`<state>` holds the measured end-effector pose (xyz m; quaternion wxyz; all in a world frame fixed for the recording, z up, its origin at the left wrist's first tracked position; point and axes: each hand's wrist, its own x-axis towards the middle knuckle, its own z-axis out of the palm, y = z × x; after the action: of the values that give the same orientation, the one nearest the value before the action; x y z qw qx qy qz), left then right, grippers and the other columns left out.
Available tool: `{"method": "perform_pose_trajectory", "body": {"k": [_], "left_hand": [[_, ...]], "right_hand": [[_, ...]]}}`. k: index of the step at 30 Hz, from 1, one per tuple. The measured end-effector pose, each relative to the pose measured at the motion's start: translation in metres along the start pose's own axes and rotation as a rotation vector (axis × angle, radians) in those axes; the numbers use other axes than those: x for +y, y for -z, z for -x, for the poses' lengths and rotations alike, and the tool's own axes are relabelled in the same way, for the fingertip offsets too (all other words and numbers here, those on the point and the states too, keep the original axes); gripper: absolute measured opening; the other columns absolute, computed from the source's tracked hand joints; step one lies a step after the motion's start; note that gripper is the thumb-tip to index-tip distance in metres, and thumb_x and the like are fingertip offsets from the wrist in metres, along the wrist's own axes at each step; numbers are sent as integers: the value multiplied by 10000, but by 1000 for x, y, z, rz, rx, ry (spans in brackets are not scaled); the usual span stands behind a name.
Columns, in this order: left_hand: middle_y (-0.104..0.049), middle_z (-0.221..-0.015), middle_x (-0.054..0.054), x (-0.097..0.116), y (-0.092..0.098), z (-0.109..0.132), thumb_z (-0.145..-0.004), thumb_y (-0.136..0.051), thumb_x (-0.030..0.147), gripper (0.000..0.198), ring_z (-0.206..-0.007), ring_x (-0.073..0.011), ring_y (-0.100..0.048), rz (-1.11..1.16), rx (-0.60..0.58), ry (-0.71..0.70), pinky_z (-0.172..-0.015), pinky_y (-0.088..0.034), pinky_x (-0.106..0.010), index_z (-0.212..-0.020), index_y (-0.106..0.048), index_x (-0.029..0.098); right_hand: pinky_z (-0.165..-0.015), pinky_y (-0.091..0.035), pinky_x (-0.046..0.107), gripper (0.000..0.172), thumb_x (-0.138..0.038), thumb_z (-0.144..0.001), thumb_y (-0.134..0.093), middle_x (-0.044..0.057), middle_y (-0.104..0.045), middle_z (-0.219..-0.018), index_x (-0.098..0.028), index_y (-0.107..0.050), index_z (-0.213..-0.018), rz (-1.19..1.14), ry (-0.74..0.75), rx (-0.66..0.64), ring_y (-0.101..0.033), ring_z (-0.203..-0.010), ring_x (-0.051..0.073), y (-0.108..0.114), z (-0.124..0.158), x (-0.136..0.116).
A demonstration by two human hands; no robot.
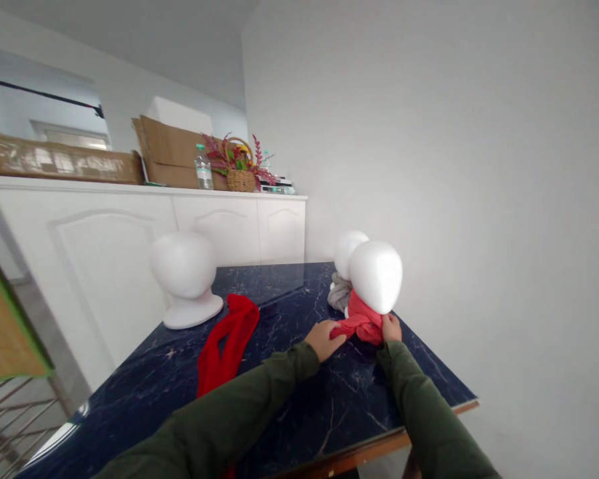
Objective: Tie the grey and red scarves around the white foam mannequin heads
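Note:
A coral-red scarf (pixel 362 319) is wrapped around the neck of a white mannequin head (pixel 378 274) at the table's right side. My left hand (pixel 325 339) grips one end of this scarf, pulled out to the left of the neck. On the right of the neck, my right hand (pixel 391 327) is closed on the scarf too, its fingertips partly hidden by cloth. Just behind stands another white mannequin head (pixel 348 253) with a grey scarf (pixel 339 293) around its neck. A bright red scarf (pixel 229 339) lies loose on the table, partly covered by my left sleeve.
A bare white mannequin head (pixel 184 273) stands on the left of the dark blue marbled table (pixel 289 299). Behind is a white cabinet (pixel 114 246) carrying cardboard boxes (pixel 174 150), a plastic bottle (pixel 203 169) and a flower basket (pixel 240 179). A wall borders the right.

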<state>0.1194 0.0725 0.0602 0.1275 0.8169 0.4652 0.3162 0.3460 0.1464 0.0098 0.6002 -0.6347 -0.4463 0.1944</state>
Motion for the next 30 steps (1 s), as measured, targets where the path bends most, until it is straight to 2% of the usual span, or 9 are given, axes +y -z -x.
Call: {"method": "perform_pose_trajectory", "body": {"k": [3, 6, 9, 12, 18, 21, 24, 27, 30], "left_hand": [[-611, -1021, -69, 21, -49, -36, -763, -480, 384, 327, -988, -204, -533, -13, 56, -25, -918, -365, -348, -987, -592, 174], [-600, -939, -74, 42, -84, -52, -766, -459, 467, 343, -958, -230, -528, -74, 160, 52, -897, -354, -395, -881, -604, 179], [-568, -924, -103, 55, -102, -60, -703, -513, 536, 419, -956, -259, -509, -137, 271, 196, -872, -361, -394, -838, -591, 147], [-550, -936, -140, 60, -102, -64, -668, -559, 508, 448, -971, -283, -496, -123, 293, 287, -879, -359, -396, -857, -580, 102], [-579, -878, -139, 47, -61, -29, -685, -469, 166, 187, -924, -272, -520, 63, 242, 184, -865, -380, -413, -818, -574, 86], [-613, -887, -83, 29, -24, 7, -707, -405, 157, 257, -887, -216, -554, 249, 212, 182, -836, -426, -357, -899, -570, 120], [-643, -886, -45, 8, 19, 38, -710, -410, 206, 313, -899, -210, -571, 685, 280, 222, -835, -447, -358, -966, -581, 150], [-660, -844, -60, -9, 61, 57, -684, -473, 242, 342, -874, -237, -595, 1049, 330, 329, -825, -457, -403, -984, -589, 128], [-657, -908, -80, -16, 89, 64, -671, -538, 245, 368, -901, -240, -596, 1226, 350, 336, -855, -444, -413, -1016, -575, 122]], "right_hand": [[-682, -421, 306, 300, -424, -642, -460, 75, -651, -675, -172, -621, -657, -42, 2, -14, -589, -758, 246, 4, 2, -4], [-640, -417, 285, 265, -380, -626, -461, 51, -646, -666, -167, -613, -665, -96, 29, -26, -578, -697, 212, 9, 5, -5], [-601, -413, 273, 259, -359, -620, -455, 38, -638, -652, -158, -605, -681, -155, 43, -23, -561, -641, 188, 14, 10, -5], [-581, -399, 270, 248, -364, -632, -437, 33, -616, -617, -162, -579, -653, -201, 36, 18, -543, -635, 187, 14, 21, -9], [-609, -376, 276, 230, -361, -674, -385, 29, -568, -640, -175, -518, -648, -219, -45, 83, -490, -676, 179, 4, 81, -23], [-634, -371, 276, 234, -355, -696, -352, 22, -547, -696, -175, -501, -691, -214, -96, 77, -461, -689, 164, 2, 113, -33], [-635, -360, 265, 210, -354, -705, -362, 5, -515, -687, -184, -483, -690, -206, -120, 50, -434, -684, 153, 5, 134, -47], [-625, -353, 252, 179, -337, -720, -357, 1, -498, -692, -194, -461, -689, -197, -137, 25, -422, -685, 147, 3, 147, -63], [-604, -352, 245, 172, -307, -735, -327, 13, -503, -689, -202, -445, -667, -190, -149, -42, -432, -688, 150, -8, 159, -75]]}}
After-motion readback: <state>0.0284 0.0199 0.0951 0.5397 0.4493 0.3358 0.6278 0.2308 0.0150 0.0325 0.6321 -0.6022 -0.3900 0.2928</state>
